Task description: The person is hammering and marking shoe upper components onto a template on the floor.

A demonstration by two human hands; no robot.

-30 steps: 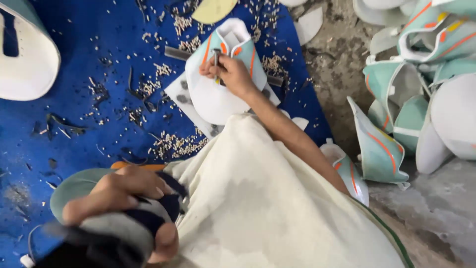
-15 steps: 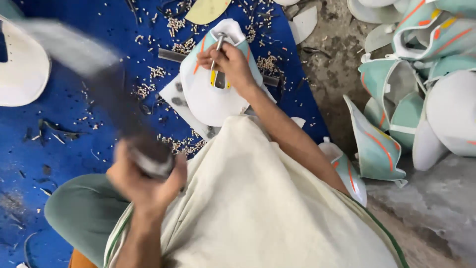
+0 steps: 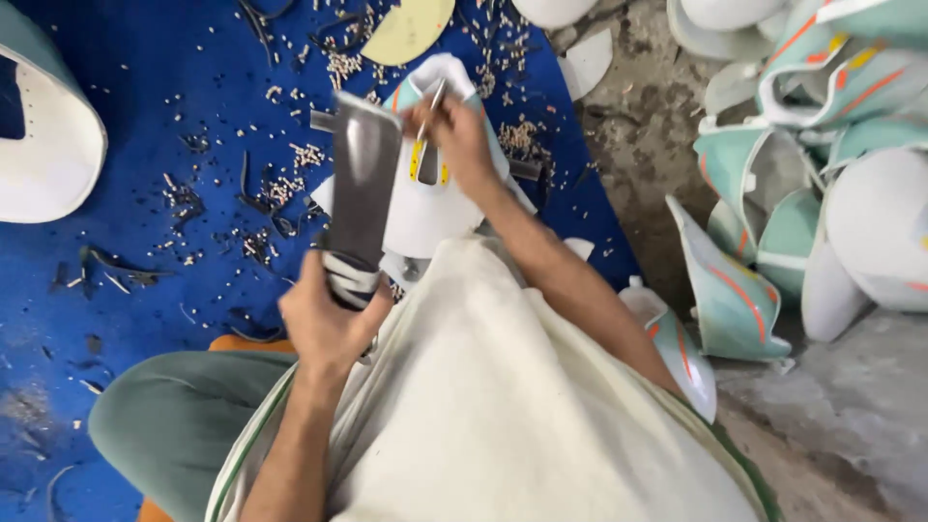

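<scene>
A blue mat (image 3: 145, 126) is lying across the floor, carrying scattered pale punch-outs (image 3: 290, 155) and dark trimmings (image 3: 116, 271) over much of its surface. A white and teal shoe upper (image 3: 43, 145) is resting at the mat's left edge, partly cut off by the frame. A pale yellow insole-shaped piece (image 3: 411, 29) is lying at the top, near a white offcut (image 3: 585, 63) sitting where the mat meets the bare ground. To the right, a pile of teal and white uppers with orange stripes (image 3: 822, 145) is leaning together on the grey concrete floor (image 3: 851, 425). Cream cloth (image 3: 503, 406) is covering the lap in the foreground.
</scene>
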